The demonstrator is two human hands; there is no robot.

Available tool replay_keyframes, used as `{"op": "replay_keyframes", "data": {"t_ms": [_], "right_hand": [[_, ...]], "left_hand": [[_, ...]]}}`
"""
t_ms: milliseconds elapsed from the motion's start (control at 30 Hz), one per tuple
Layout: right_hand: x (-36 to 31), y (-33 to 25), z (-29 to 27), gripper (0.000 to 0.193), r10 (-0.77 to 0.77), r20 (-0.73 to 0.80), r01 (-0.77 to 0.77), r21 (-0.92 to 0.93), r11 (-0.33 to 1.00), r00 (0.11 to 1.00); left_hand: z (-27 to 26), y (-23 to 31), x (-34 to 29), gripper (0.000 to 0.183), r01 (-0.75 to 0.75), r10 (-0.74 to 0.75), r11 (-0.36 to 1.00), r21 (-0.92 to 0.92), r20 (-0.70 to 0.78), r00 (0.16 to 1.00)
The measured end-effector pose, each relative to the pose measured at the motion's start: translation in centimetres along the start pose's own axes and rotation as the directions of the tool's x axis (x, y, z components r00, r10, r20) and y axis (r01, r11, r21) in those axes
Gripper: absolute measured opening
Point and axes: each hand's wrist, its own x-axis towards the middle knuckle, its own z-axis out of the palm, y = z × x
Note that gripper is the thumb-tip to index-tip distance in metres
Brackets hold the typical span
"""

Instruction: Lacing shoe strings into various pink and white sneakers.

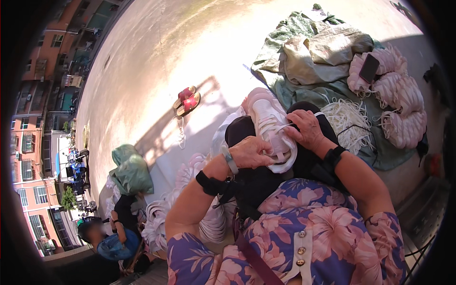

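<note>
Head view: a white sneaker (270,127) rests on the person's dark-trousered knees, long axis running from 11 o'clock at the toe to 5 o'clock at the heel. The left hand (250,152) clamps its near side, fingers curled shut. The right hand (306,129) pinches a white lace (284,127) at the shoe's 3 o'clock edge.
</note>
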Motion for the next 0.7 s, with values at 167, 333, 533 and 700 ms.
{"op": "replay_keyframes", "data": {"t_ms": [167,333,533,700], "right_hand": [[0.0,0.0,0.3,0.038,0.001,-0.022,-0.001,-0.008,1.000,1.000],[-0.1,0.1,0.6,0.036,-0.007,-0.032,0.007,-0.016,1.000,0.999],[-0.2,-0.2,0.7,0.034,-0.023,-0.038,0.022,-0.030,0.999,0.999],[-0.6,-0.6,0.3,0.033,-0.034,-0.048,0.034,-0.010,0.999,0.998]], "left_hand": [[4.2,-1.6,0.2,0.025,-0.011,0.200,0.933,0.360,-0.492,0.847],[7.6,-2.1,0.4,0.052,0.267,0.353,0.631,0.729,-0.576,0.737],[6.5,-0.9,-0.5,0.076,0.383,0.444,0.548,0.744,-0.647,0.620],[3.2,1.5,-1.7,0.084,0.493,0.561,0.543,0.679,-0.731,0.389]]}}
